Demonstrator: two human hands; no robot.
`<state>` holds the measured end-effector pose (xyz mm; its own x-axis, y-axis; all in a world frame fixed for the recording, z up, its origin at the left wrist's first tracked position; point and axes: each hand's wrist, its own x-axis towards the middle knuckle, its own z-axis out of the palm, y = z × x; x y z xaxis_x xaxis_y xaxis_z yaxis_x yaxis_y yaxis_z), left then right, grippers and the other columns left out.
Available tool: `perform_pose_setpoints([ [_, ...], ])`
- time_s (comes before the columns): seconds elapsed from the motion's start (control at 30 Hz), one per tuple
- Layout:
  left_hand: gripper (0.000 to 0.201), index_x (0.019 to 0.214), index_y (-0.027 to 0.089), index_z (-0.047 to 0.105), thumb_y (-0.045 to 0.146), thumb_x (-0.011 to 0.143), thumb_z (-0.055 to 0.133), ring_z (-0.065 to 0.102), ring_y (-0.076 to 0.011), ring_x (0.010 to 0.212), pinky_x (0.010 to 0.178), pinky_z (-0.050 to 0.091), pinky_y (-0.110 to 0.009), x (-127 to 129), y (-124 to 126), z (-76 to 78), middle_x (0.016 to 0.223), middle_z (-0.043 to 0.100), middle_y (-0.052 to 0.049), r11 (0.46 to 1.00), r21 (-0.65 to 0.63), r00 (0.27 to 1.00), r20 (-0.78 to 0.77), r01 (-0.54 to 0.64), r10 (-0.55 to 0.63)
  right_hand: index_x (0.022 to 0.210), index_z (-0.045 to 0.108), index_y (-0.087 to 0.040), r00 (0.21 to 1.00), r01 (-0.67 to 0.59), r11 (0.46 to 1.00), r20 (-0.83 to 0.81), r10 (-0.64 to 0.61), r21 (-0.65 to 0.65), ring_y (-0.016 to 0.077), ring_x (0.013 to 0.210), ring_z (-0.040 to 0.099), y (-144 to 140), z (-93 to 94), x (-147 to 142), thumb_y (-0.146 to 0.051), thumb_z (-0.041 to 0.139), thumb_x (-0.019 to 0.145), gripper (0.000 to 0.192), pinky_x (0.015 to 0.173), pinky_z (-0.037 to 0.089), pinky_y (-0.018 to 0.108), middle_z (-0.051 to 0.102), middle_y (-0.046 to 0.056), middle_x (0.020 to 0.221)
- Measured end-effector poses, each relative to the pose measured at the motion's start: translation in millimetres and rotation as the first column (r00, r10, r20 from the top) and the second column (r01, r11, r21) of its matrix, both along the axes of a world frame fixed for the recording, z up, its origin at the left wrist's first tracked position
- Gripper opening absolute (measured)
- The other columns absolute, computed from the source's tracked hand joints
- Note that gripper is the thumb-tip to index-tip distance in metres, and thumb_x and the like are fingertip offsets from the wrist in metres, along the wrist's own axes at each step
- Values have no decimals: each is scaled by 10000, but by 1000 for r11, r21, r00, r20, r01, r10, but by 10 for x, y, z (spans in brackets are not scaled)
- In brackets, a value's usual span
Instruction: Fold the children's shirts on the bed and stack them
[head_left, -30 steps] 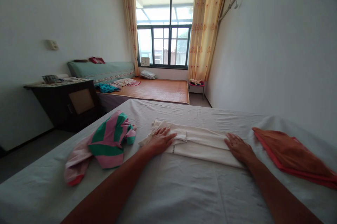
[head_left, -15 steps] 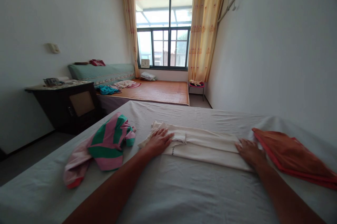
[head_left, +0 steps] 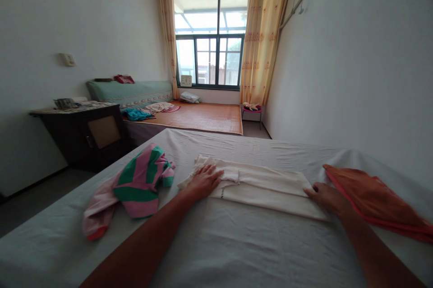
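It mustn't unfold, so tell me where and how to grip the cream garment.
Likely best: pinch the right end of the cream garment, from the right. It lies flat as a folded strip, and that end offers a free edge by the right hand. The left hand, near the other end, could steady it.

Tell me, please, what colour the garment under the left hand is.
The garment is cream with dark lettering, clearest in the head view.
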<state>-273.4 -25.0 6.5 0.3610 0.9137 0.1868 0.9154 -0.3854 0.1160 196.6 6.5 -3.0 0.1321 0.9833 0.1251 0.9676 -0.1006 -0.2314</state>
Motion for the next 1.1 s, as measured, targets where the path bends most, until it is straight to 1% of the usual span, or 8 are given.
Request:
perform_pose_setpoints([
  [0.1,478,1380,389,383,525,943,246,266,-237,1374,1108,185,-450,6,-8,12,1486,340,-12,1000,-8,1000,-1,-3,3,716,612,-208,994,-86,992,-71,80,-94,242,739,639,-23,30,8,-482,488,769,305,641,411,314,685,69,766],
  [0.27,484,1384,383,379,527,940,250,260,-255,1374,1102,191,-456,4,-7,9,1490,332,-18,1000,-23,1000,17,-4,4,848,588,-204,998,-26,999,-55,28,40,244,813,641,-44,143,-148,-434,458,792,270,656,410,299,689,88,875],
  [0.43,486,1380,378,391,521,940,244,281,-275,1362,1094,199,-467,-11,11,-26,1480,348,-35,1000,-10,1000,29,9,-9,997,524,-212,991,-126,984,-37,131,124,206,805,634,-13,476,-791,-339,494,790,244,649,389,259,684,62,921],
  [0.57,484,1372,387,397,531,937,243,278,-271,1364,1096,200,-460,-30,17,-40,1475,356,-20,1000,1,999,33,14,-14,1004,512,-204,968,-250,968,12,250,7,191,742,611,36,669,-1458,-309,526,787,242,637,372,250,679,52,852],
  [0.7,484,1372,378,400,526,939,244,277,-270,1365,1097,202,-457,-56,10,-35,1472,360,-24,1000,-1,999,27,26,-26,1030,519,-167,944,-318,944,67,324,-87,214,846,613,59,628,-1948,-246,549,773,271,683,385,260,674,103,944],
  [0.87,481,1373,372,404,518,939,259,281,-280,1361,1099,199,-460,-69,4,-30,1475,356,-31,999,-2,999,36,37,-37,1049,529,-150,934,-344,933,59,352,-105,225,906,621,-12,524,-2261,-233,597,760,308,711,422,264,669,127,984],
  [1.0,481,1381,369,390,517,940,266,273,-275,1365,1100,195,-469,-77,10,-38,1480,345,-31,999,-13,999,36,31,-30,1064,505,-184,879,-396,908,-343,331,-138,141,665,659,-78,607,-2203,-412,512,856,308,553,475,229,659,88,1026],
  [1.1,475,1383,368,387,505,941,280,281,-276,1362,1098,203,-474,-88,13,-42,1475,355,-38,999,-9,999,33,40,-40,1015,505,-186,835,-276,956,-517,190,-95,99,527,633,-68,659,-1896,-424,418,902,277,448,455,200,658,80,999],
])
